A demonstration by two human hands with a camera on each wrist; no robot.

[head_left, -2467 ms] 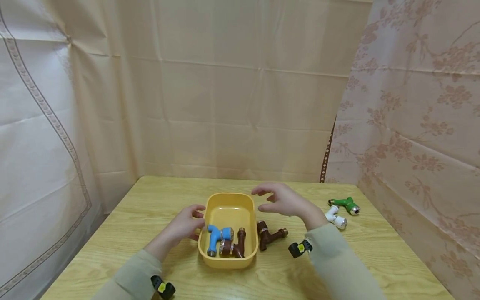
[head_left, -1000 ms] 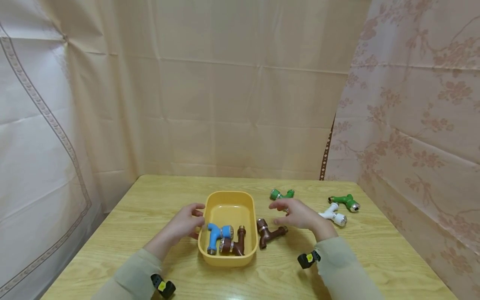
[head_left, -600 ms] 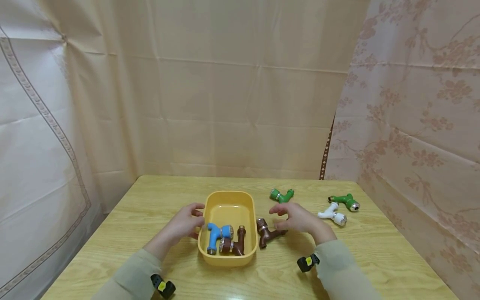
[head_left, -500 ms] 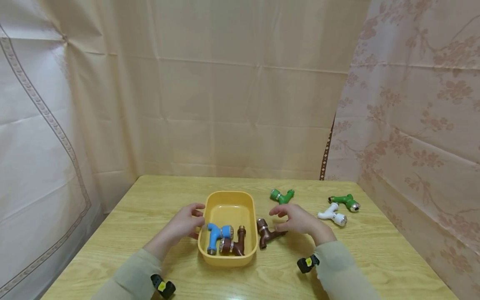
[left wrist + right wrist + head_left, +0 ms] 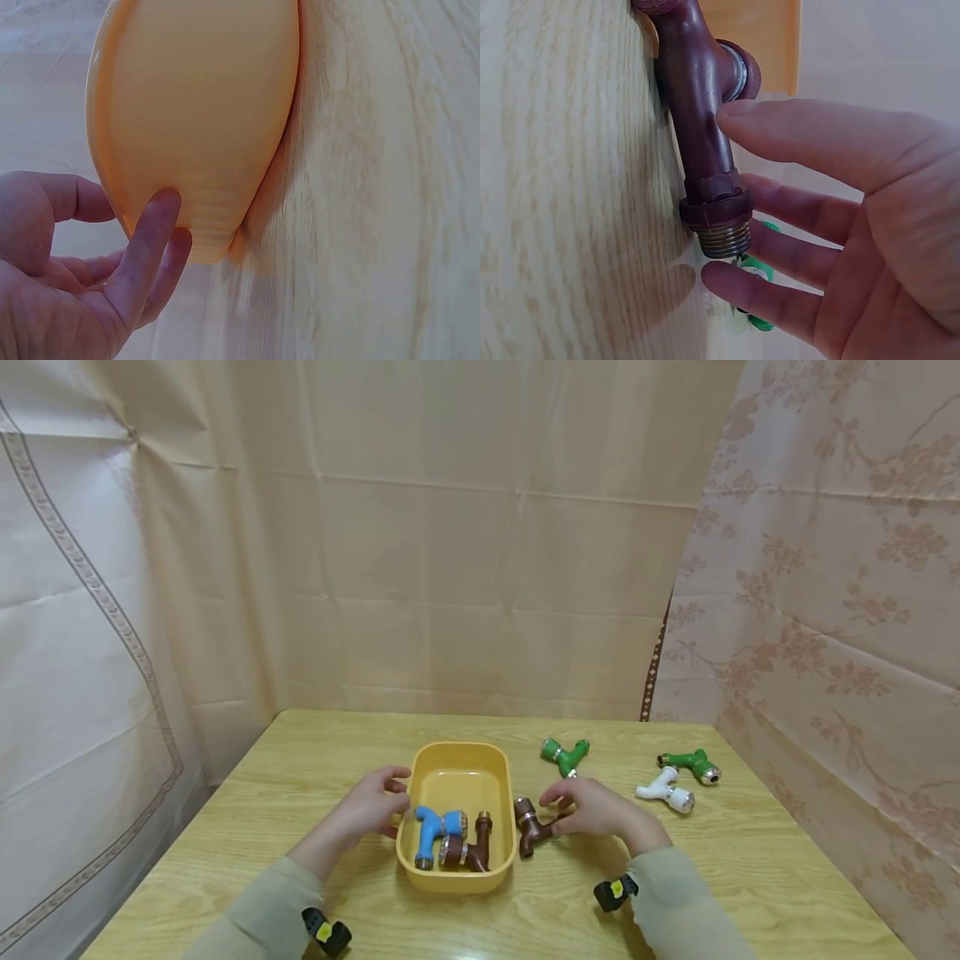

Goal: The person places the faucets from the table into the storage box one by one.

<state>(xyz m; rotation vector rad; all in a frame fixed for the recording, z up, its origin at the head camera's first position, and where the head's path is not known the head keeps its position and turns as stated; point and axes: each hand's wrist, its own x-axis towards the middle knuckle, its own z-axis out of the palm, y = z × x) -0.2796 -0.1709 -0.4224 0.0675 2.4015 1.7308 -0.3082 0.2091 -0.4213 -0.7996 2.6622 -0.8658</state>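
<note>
A yellow plastic bin [image 5: 459, 883] stands on the table. Inside it lie a blue faucet [image 5: 429, 837] and a brown faucet [image 5: 482, 847]. My left hand [image 5: 367, 808] rests at the bin's left side, fingertips against the outer wall; one digit's tip is hidden by the rim in the left wrist view. Just right of the bin, a second brown faucet [image 5: 531, 835] lies on the table. Around its threaded end my right hand [image 5: 596, 807] reaches, thumb at the pipe and fingers spread; some fingertips are hidden behind the faucet, and firm contact cannot be told.
Beyond my right hand lies a green faucet [image 5: 566, 758]. Farther right are a white faucet [image 5: 666, 790] and another green faucet [image 5: 693, 765]. The wooden table [image 5: 300, 777] ends at a beige curtain [image 5: 465, 568], with a flowered curtain [image 5: 840, 610] on the right.
My right hand has moved from the bin's far right corner rightward, then down toward me to the brown faucet. The nearer green faucet has come into view. My left hand and the bin stay put.
</note>
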